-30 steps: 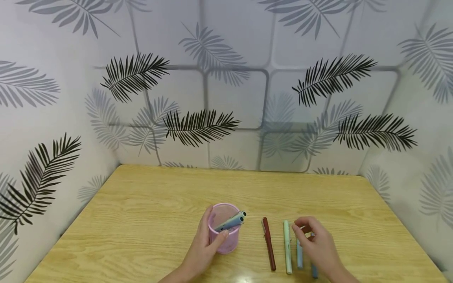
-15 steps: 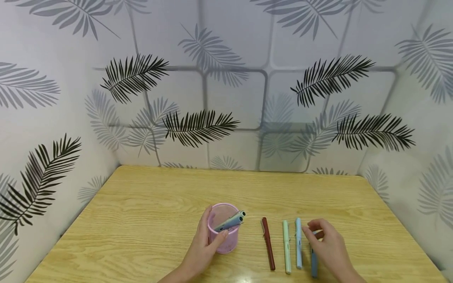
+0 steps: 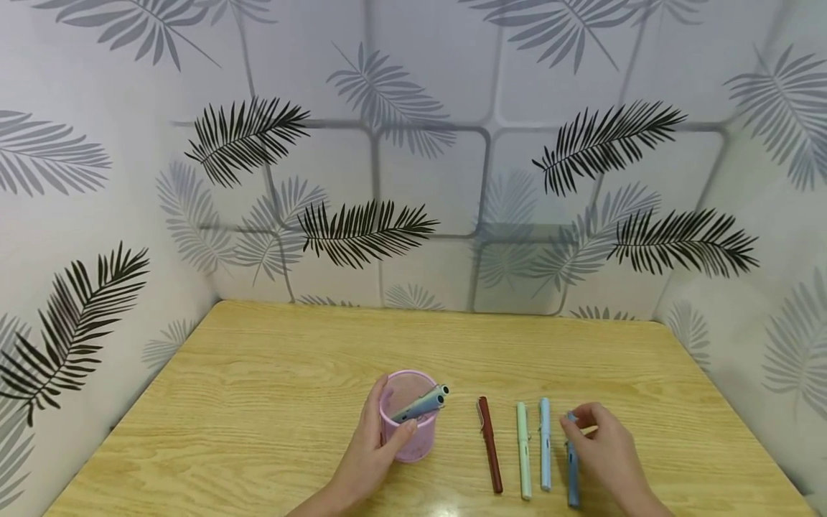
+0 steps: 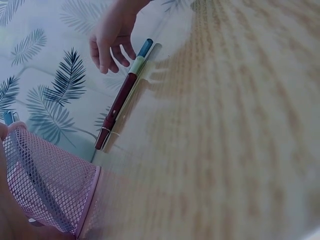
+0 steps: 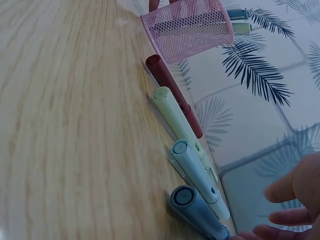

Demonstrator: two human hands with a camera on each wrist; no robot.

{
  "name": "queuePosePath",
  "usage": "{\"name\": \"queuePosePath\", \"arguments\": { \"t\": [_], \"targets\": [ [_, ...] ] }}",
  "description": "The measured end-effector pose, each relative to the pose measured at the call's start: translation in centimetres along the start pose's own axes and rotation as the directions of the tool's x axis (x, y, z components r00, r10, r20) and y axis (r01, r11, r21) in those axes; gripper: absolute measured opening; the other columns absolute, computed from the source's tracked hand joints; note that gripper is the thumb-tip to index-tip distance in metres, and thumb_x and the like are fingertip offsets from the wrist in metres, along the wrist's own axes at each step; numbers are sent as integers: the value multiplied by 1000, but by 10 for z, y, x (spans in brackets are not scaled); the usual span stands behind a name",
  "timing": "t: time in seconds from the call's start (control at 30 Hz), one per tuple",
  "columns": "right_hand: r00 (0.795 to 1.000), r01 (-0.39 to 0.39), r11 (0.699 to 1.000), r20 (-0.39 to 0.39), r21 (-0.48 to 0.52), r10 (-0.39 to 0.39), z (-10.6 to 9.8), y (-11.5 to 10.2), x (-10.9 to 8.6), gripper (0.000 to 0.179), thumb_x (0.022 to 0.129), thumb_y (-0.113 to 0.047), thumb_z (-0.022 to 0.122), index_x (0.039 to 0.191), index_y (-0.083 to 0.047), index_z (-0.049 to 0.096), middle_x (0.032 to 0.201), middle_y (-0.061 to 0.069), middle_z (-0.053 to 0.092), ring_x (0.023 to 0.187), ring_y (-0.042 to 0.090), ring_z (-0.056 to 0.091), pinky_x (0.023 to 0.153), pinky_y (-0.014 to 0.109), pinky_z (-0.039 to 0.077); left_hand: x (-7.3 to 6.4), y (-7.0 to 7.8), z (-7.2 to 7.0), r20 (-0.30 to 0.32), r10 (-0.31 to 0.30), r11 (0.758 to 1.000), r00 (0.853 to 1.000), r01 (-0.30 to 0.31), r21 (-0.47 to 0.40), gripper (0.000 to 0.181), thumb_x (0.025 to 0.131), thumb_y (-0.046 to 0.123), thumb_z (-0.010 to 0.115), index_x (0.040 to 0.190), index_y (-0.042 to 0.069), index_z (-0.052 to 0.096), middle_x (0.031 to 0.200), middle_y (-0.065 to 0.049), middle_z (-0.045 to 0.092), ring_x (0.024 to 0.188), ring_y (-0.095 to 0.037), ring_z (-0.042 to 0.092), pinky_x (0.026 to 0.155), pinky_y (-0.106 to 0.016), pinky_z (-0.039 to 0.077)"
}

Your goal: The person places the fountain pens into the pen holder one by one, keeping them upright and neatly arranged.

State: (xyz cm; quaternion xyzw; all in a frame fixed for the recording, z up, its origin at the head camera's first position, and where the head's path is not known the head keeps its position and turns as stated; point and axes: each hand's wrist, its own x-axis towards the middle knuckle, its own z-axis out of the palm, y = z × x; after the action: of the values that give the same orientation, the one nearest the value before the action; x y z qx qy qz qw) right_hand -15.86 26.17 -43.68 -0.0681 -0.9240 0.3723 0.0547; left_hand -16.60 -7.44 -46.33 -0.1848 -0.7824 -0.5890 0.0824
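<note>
My left hand (image 3: 375,449) grips the pink mesh pen holder (image 3: 416,446), thumb at the near rim and fingers round its left side. Two pens (image 3: 421,406), one blue and one pale green, lean inside it with their ends over the rim. My right hand (image 3: 604,445) hovers at the upper end of a dark blue pen (image 3: 573,477), partly covering it. Thumb and fingers stand apart in the right wrist view, with fingertips right at the cap of that pen.
To the left of the dark blue pen lie a light blue pen (image 3: 545,445), a pale green pen (image 3: 523,452) and a dark red pen (image 3: 489,445), roughly parallel. The wooden table (image 3: 258,402) ends at a leaf-patterned backdrop (image 3: 426,273).
My right hand has shifted right, off the light blue pen to the dark blue one, and the light blue pen is now fully uncovered. The left hand and pen holder stay put.
</note>
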Motion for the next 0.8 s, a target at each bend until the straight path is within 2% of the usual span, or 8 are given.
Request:
{"name": "queuePosePath", "arguments": {
  "t": [0.2,0.43,0.63,0.8],
  "targets": [
    [998,-22,999,51,-43,25,0,5,4,38,90,-24,60,109,8,51,85,10,59,66,17,55,51,30,45,0,0,0,3,10,1000,1000,-10,-17,75,92,28,59,148,8,13,145,-20,27,131,-35,30,104,-54,25],
    [994,-33,997,99,-72,40,2,10,8,40,90,-23,60,109,10,48,85,12,59,68,18,56,54,32,47,0,1,0,4,-19,999,1000,19,-32,77,91,30,60,149,12,12,146,-17,26,132,-32,29,105,-51,24],
    [993,-43,994,101,-103,53,5,12,10,41,89,-23,61,107,12,49,86,15,61,70,21,59,55,33,49,0,0,1,-4,11,1000,1000,-11,-16,74,92,27,58,148,9,13,146,-19,27,131,-34,30,104,-54,24],
    [991,-74,990,105,-124,87,6,12,14,40,87,-21,63,105,12,50,85,16,61,69,20,58,54,32,49,-1,0,2,-9,13,1000,1000,-13,-15,74,92,28,58,148,10,14,145,-19,27,131,-34,30,104,-54,24]
  ]
}}
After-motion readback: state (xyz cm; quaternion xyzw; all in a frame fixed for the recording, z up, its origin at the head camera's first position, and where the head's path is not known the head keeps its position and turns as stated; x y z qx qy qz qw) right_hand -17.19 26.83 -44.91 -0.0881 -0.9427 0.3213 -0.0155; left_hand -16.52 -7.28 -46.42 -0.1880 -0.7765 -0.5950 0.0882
